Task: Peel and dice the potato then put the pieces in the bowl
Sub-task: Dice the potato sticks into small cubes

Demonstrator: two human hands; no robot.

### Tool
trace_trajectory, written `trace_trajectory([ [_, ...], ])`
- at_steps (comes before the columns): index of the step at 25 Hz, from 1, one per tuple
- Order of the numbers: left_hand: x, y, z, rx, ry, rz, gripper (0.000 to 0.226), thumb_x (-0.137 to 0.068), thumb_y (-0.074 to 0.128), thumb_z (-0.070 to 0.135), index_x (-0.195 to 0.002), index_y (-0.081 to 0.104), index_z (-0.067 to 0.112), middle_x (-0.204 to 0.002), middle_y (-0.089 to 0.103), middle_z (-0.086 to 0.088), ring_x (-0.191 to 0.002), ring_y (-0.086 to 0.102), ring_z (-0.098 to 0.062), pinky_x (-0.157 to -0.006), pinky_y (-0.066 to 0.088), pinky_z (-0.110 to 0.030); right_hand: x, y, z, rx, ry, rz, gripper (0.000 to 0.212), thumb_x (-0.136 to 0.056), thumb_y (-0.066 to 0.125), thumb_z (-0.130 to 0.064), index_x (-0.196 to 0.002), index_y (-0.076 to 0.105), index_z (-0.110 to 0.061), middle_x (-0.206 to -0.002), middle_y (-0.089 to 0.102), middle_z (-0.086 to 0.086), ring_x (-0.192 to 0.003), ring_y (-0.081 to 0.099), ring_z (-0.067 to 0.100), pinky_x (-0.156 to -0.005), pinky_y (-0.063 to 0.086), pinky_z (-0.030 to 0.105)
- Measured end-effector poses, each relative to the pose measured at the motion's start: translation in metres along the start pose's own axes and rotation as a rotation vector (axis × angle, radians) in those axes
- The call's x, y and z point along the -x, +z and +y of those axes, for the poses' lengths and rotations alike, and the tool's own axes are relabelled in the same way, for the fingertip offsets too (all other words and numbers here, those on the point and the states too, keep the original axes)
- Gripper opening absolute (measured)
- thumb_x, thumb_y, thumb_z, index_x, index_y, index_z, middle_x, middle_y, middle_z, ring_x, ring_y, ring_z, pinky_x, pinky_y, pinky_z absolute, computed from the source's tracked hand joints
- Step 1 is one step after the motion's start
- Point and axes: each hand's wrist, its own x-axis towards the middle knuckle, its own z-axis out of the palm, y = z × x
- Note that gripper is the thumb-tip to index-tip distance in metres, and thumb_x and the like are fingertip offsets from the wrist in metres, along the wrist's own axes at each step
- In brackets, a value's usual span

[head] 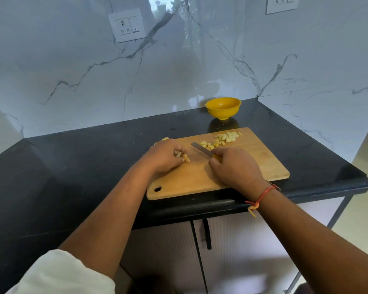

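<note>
On a wooden cutting board [200, 181] at the front edge of a black counter [72, 166], a person's left hand [165, 154] curls its fingers over a few potato strips [185, 158], while the right hand [235, 166] grips a yellow-handled knife [201, 149]. Diced pieces [225, 138] lie heaped at the board's far side. Just beyond, a yellow bowl [223, 108] stands near the marble wall [179, 71], its visible inside plain yellow

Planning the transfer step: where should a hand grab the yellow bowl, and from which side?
Probably pinch the near rim of the yellow bowl, coming from above and in front. It stands upright, with a wide flared rim over a narrow foot, so the rim offers the easiest hold. The marble wall sits close behind, so a rear approach looks cramped.
</note>
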Motion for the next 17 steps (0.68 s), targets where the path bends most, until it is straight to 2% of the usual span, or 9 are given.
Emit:
trace_trajectory([
  [3, -0.005, 0.005, 0.003, -0.034, -0.014, 0.084, 0.019, -0.093, 0.067, 0.03, -0.11, 0.071, 0.037, -0.118, 0.066, 0.012, -0.116, 0.056, -0.014, -0.108, 0.039, -0.049, 0.001, 0.003, 0.0, 0.017, -0.011, 0.029, 0.042, -0.098, 0.047, -0.038, -0.138, 0.058, -0.031, -0.095, 0.07, -0.002, -0.081, 0.062, 0.013, -0.073, 0.058, 0.033],
  [8, -0.01, 0.03, 0.014, 0.024, -0.052, 0.331, 0.014, -0.092, 0.067, 0.04, -0.105, 0.072, 0.037, -0.101, 0.068, 0.017, -0.101, 0.058, -0.007, -0.102, 0.032, -0.044, 0.001, 0.003, 0.001, 0.022, -0.017, 0.034, 0.039, -0.099, 0.047, -0.038, -0.135, 0.059, -0.032, -0.089, 0.068, -0.005, -0.078, 0.061, 0.011, -0.071, 0.058, 0.031],
  [11, -0.01, 0.044, 0.012, 0.073, -0.078, 0.469, 0.011, -0.089, 0.069, 0.043, -0.095, 0.073, 0.035, -0.093, 0.068, 0.017, -0.097, 0.057, -0.006, -0.098, 0.035, -0.044, 0.0, 0.005, 0.0, 0.052, -0.014, 0.033, 0.04, -0.1, 0.046, -0.04, -0.138, 0.057, -0.033, -0.097, 0.069, -0.003, -0.083, 0.063, 0.012, -0.075, 0.059, 0.033],
  [13, -0.01, 0.046, 0.012, 0.085, -0.089, 0.51, 0.011, -0.088, 0.07, 0.043, -0.094, 0.074, 0.035, -0.093, 0.07, 0.016, -0.1, 0.057, -0.009, -0.096, 0.034, -0.043, 0.001, 0.006, -0.001, 0.074, -0.021, 0.03, 0.042, -0.101, 0.045, -0.043, -0.141, 0.054, -0.035, -0.098, 0.067, -0.003, -0.083, 0.062, 0.012, -0.073, 0.058, 0.031],
  [17, -0.009, 0.046, 0.012, 0.098, -0.103, 0.482, 0.016, -0.091, 0.067, 0.043, -0.102, 0.076, 0.035, -0.102, 0.072, 0.015, -0.109, 0.056, -0.013, -0.099, 0.033, -0.044, 0.003, 0.006, -0.004, 0.106, -0.056, 0.025, 0.041, -0.101, 0.045, -0.044, -0.14, 0.054, -0.036, -0.086, 0.058, -0.008, -0.077, 0.059, 0.011, -0.069, 0.058, 0.031],
])
